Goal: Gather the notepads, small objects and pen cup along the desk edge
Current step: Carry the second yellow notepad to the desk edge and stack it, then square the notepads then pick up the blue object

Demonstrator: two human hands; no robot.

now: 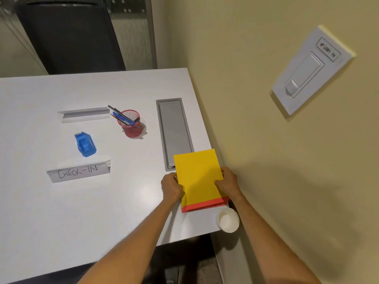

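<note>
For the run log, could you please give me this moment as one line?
both hands on yellow notepads at desk edge | left hand, right hand | pen cup not gathered

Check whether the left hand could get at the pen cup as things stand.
Probably yes: bare desk lies between the left hand and the pen cup, but that hand now grips the notepad.

Matt paper notepad [198, 177], red mesh pen cup [131, 124].
</note>
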